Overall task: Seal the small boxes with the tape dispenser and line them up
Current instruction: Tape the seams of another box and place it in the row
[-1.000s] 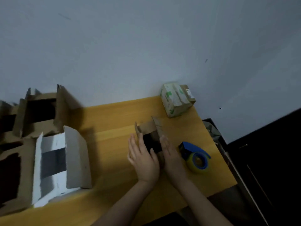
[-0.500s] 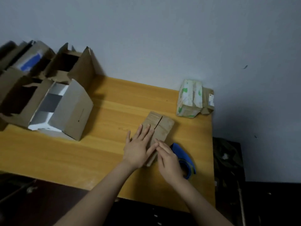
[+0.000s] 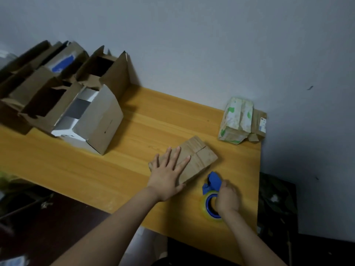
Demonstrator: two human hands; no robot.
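Small box [image 3: 199, 160] sits at about 4 o'clock on the table [image 3: 124, 169], flaps folded shut, with the seam [image 3: 199, 150] bare and running roughly 2 to 8 o'clock. My left hand [image 3: 169, 175] lies flat on it, fingers spread, pressing the flaps down. My right hand [image 3: 226, 198], at 5 o'clock from the box, is curled round the tape dispenser [image 3: 213, 182], which seems to rest on the tabletop just beside the box. Hands are apart. Risks as I judge them: the left fingers lie across the seam, right where the dispenser has to run, so either I lift the palm and the flaps spring up, or the cutter edge meets a finger. The box looks light, so a tape pull along the seam could skid it unless the palm bears down. I can't see the tape's free end; if it's stuck back on the roll, the first pass lays nothing. Two closed boxes [image 3: 238, 120] at 1 o'clock look like the line to join. Open cartons [image 3: 96, 120] at 10 o'clock are well apart, so no snag there.
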